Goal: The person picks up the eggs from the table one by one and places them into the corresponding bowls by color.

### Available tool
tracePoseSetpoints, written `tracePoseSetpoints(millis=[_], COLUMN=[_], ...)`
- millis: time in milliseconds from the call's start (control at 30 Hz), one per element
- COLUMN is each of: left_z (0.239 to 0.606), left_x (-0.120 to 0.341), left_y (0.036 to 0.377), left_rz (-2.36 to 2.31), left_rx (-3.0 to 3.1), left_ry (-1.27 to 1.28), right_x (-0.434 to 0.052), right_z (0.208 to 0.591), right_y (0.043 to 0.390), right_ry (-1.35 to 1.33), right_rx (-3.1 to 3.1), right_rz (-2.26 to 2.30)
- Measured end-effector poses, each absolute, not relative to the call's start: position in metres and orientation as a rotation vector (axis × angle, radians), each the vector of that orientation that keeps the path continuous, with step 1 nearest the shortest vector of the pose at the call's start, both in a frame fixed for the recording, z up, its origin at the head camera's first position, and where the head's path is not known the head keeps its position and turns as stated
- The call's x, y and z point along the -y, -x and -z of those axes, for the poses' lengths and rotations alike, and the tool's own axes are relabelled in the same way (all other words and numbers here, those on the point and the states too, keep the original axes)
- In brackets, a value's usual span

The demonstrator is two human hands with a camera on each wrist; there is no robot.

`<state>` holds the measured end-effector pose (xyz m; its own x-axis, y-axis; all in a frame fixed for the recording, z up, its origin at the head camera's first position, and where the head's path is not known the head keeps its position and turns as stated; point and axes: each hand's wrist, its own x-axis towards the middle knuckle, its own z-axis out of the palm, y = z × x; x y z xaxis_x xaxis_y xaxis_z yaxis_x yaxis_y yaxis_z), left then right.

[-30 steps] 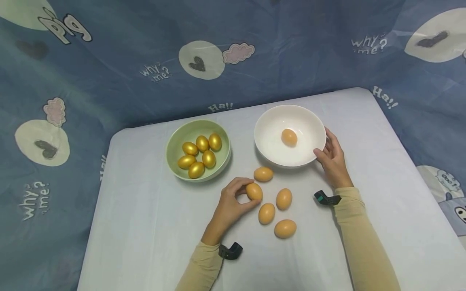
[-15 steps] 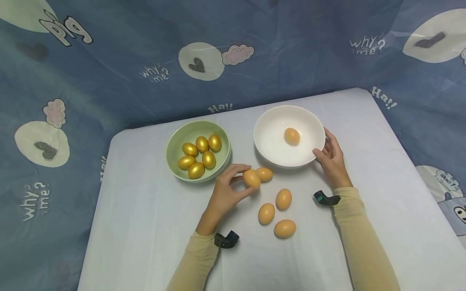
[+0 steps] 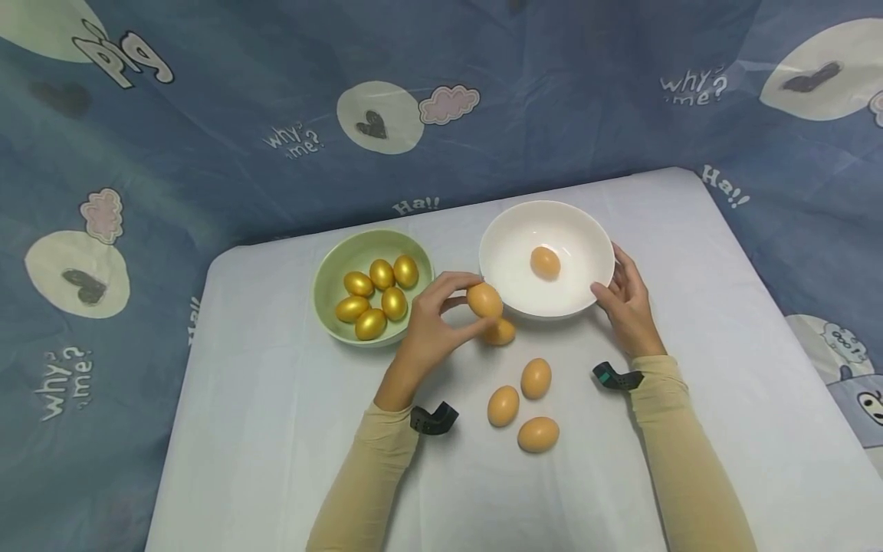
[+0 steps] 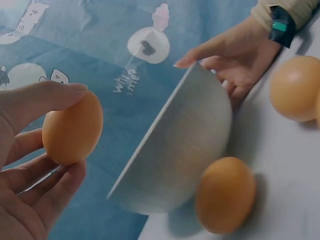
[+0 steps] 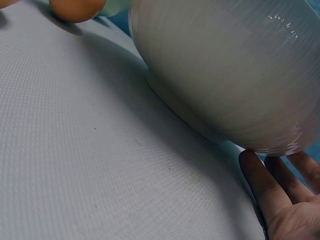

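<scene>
In the head view my left hand (image 3: 434,322) pinches a brown egg (image 3: 484,300) between thumb and fingertips, up off the table at the left rim of the white bowl (image 3: 510,287). The left wrist view shows this egg (image 4: 75,129) held upright, apart from the bowl (image 4: 175,145). My right hand (image 3: 629,307) grips the bowl's right side, thumb on the rim and fingers against the outer wall; in the right wrist view its fingers (image 5: 265,185) touch the underside. One brown egg (image 3: 545,263) lies inside the bowl. Another brown egg (image 3: 502,332) lies partly hidden behind my left thumb.
A green bowl (image 3: 323,307) with several golden eggs (image 3: 370,324) stands left of the white bowl. Three brown eggs (image 3: 536,378) lie nearer me on the white tabletop (image 3: 276,429). A blue printed cloth (image 3: 228,138) hangs behind the table.
My left hand has lifted the egg off the table and carried it away from me to the white bowl's rim. The egg inside the bowl has rocked slightly. My right hand keeps its place.
</scene>
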<state>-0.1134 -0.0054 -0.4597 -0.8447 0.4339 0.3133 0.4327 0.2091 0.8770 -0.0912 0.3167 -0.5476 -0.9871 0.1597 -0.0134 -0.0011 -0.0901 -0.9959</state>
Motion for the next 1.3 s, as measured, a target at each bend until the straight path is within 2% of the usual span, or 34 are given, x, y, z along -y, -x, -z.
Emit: tracePoseSetpoints(millis=[800, 1300], left_z=[0.421, 0.416], left_x=[-0.042, -0.085], left_y=[0.18, 0.229], left_rz=[-1.752, -1.555], left_rx=[-2.409, -2.394], left_ry=[-0.853, -0.869], right_x=[-0.317, -0.317], right_z=[0.549, 0.55], right_y=[0.093, 0.093], right_ry=[0.185, 0.189], right_rx=[2.083, 2.095], right_rz=[-2.184, -2.175])
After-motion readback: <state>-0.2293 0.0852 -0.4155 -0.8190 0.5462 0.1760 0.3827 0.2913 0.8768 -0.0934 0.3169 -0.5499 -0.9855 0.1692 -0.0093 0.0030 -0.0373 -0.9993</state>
